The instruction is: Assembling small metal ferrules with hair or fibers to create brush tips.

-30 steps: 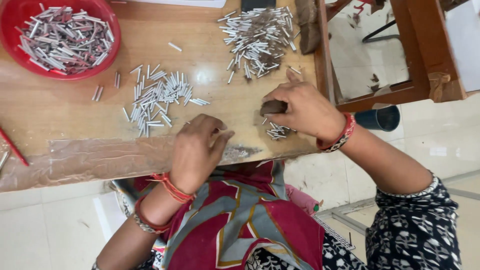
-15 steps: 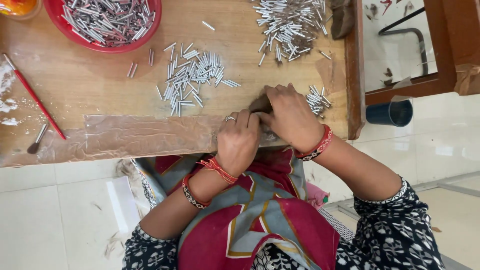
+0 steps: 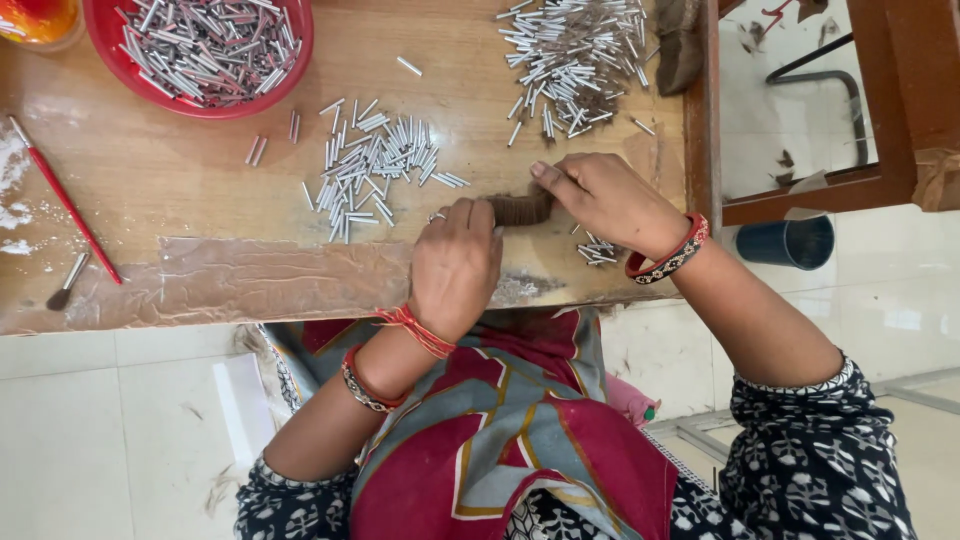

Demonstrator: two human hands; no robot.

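Head view is showing both hands meeting over a small brown fibrous bundle lying on the wooden table near its front edge. The left hand is curling its fingers closed around the bundle's left end, while the right hand is pinching the right end between thumb and fingers; how tightly is hard to tell, as the knuckles are hiding the contact. The tuft is looking soft and hair-like. Short silvery metal tubes are lying in a loose scatter just left of the hands, in a larger heap at the far side, and filling a red round bowl. A few more tubes are sitting under the right wrist. A thin red-handled brush is resting at the left beside white powder smears. Clear tape is glistening along the table's worn front strip. Pale glossy floor tiles are showing below, and a dark blue cup is standing beyond the table's right edge.
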